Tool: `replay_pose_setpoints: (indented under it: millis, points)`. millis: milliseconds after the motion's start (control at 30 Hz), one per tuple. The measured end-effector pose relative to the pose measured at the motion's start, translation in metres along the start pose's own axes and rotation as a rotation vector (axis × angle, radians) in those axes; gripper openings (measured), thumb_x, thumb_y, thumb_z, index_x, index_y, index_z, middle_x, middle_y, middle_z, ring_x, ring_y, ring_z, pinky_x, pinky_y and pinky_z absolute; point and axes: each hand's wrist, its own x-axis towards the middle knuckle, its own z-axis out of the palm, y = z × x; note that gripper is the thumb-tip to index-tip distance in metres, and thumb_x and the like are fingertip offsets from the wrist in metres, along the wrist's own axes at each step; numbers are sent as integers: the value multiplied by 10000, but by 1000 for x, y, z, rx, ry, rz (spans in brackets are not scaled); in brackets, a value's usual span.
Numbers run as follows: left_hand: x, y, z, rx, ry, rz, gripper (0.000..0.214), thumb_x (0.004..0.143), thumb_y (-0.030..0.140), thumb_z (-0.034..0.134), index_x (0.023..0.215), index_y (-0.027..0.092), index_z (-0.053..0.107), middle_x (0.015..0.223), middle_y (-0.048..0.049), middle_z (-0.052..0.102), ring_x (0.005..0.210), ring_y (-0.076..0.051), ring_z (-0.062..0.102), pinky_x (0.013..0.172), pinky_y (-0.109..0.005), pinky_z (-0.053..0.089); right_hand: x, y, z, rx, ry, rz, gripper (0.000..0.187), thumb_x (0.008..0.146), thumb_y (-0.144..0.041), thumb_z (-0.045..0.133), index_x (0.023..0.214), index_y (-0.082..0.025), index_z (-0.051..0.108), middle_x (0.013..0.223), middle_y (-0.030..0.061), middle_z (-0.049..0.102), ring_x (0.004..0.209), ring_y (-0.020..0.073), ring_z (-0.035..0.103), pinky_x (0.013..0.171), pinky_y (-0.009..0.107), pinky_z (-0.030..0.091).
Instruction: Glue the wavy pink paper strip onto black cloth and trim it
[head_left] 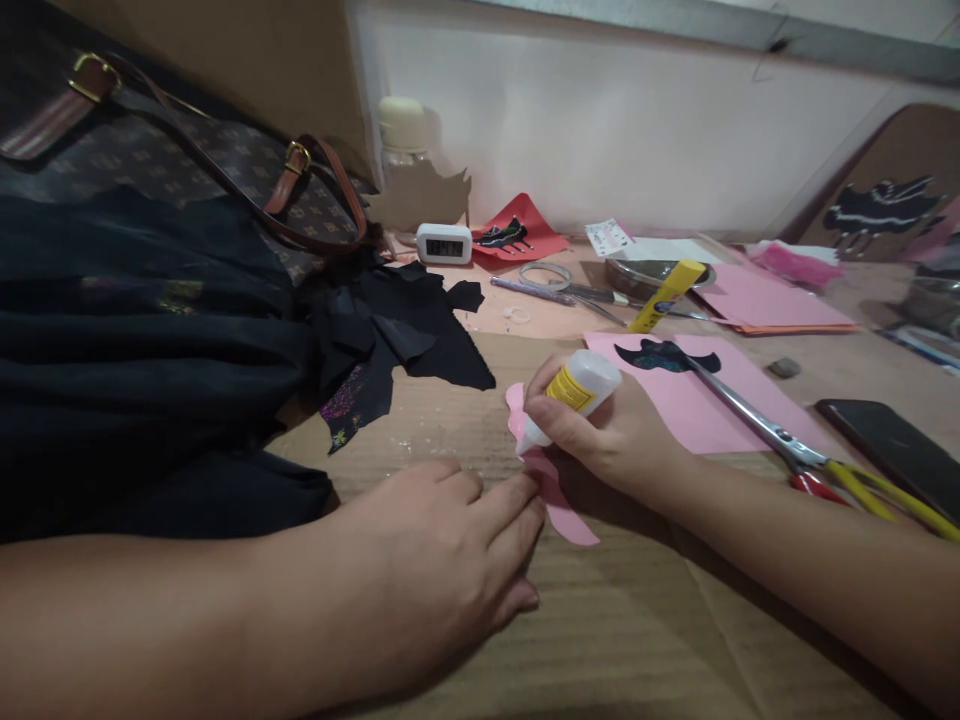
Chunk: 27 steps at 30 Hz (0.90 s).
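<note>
Head | cardbd (600,625), white wall (570,130) | R grip (604,430): wrapped rnd glue btl (576,388) | L grip (457,540): flat, touching pink strip (571,518)

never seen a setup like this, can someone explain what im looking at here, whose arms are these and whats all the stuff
There is no machine here: these are a person's two bare hands, seen in one picture from a camera worn on that person's head, looking forward and down. The right hand holds a squeeze bottle with a yellow label, nozzle down at a curvy pink paper piece. The left hand rests with its fingertips at that piece's edge, on brown cardboard. To the right are scissors, a black cut-out on a pink sheet, and a dark phone. To the left are black scraps and a patterned bag.
</note>
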Motion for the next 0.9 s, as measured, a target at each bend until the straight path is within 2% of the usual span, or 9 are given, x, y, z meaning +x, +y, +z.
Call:
replay_pose_setpoints:
  millis: [167,367,600,900]
  points:
    - [0,1,0,14,4,-4,466,1052,392,402,1342,63,561,1159,-108,695,783,-264,656,606,-433,505,-1,1,-1,20,-38,14,330,931,-459,638,738,-197,583,663,-14,602,613,133,584,560,239,460]
    - [-1,1,1,-3,2,-5,483,1066,387,352,1364,55,536,1249,-141,673,821,-270,671,630,-433,517,2,2,0,-9,33,-26,267,924,-382,657,741,-199,593,644,-29,591,612,121,586,571,219,467]
    - [-1,1,3,3,-6,-8,460,1077,375,315,1337,81,554,1172,-111,695,827,-268,661,632,-436,495,0,-1,-1,22,-27,-18,263,920,-388,656,753,-193,604,678,-29,601,625,112,594,579,204,477]
    - [-3,2,2,19,-7,1,480,1079,369,310,1369,59,535,1204,-116,681,852,-263,661,649,-429,486,-2,-1,-1,57,-82,92,320,913,-442,617,721,-187,589,659,20,642,608,168,616,568,279,487]
